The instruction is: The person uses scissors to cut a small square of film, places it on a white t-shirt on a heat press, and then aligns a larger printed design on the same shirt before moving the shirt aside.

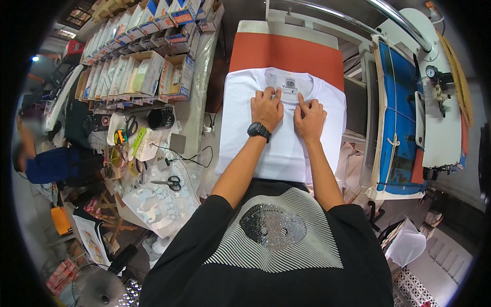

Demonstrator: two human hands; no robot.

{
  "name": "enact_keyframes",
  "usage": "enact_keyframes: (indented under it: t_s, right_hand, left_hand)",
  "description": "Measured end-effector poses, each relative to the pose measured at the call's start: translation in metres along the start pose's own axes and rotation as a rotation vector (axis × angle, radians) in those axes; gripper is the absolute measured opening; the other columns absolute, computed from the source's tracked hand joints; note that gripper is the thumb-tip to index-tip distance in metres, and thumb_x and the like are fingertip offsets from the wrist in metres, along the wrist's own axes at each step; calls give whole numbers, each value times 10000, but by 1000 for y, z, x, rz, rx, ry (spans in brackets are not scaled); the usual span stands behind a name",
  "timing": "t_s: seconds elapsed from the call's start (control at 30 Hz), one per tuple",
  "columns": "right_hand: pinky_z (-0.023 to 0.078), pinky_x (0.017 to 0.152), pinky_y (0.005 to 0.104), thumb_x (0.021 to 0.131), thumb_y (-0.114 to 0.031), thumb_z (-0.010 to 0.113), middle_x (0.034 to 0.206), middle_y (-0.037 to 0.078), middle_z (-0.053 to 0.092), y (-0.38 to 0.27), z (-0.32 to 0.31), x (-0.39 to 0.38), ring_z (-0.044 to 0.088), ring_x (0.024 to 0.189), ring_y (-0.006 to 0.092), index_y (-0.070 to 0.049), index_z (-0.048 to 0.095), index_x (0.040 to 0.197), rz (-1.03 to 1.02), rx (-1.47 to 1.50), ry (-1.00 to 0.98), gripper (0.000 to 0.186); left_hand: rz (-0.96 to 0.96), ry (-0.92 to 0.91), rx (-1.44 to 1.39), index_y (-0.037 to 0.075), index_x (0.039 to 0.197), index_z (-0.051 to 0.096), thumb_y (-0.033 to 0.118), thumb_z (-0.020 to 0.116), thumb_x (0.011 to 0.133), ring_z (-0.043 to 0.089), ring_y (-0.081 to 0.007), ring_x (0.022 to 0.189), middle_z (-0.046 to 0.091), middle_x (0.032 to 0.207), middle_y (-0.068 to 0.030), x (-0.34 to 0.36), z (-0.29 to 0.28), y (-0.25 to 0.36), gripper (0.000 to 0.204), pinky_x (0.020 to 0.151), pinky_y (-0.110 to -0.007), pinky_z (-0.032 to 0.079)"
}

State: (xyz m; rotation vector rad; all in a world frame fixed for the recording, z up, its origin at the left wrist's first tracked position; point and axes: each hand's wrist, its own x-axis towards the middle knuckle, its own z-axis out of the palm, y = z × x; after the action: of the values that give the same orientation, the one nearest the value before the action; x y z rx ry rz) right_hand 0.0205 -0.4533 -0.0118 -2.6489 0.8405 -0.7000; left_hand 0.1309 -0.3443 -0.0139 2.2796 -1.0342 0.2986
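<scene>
A folded white T-shirt lies on a pad with a red-orange top, its round collar and printed neck label uppermost. My left hand, with a black watch on the wrist, rests on the shirt left of the label, fingers slightly bent and apart, tips at the collar. My right hand rests just right of the label, index finger reaching to the collar and the other fingers bent but apart. Whether any fingertip pinches the fabric is too small to tell.
Boxes of packets crowd the left shelving. Below them, scissors, cords and sheets lie on a worktable. At right stands a white machine with a gauge and blue panel. A fan is lower left. Another person is at far left.
</scene>
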Motion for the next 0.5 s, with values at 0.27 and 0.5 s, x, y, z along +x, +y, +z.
enact_keyframes:
  t_s: [0.27,0.5]
  right_hand:
    - [422,788,378,837,-217,637,860,50,553,11,-5,5,550,833,217,-171,682,1223,22,175,-50,392]
    - [473,817,329,911,-38,570,938,98,634,18,-127,-21,608,887,193,-53,675,1161,161,377,156,271]
  left_hand:
    - [-25,4,-67,108,1141,702,128,623,774,533,-248,931,592,1048,-37,0,3,0,376,733,-400,412]
    - [-79,70,-250,49,1177,670,106,589,831,556,-279,970,616,1079,-90,-4,10,-8,360,804,-416,442]
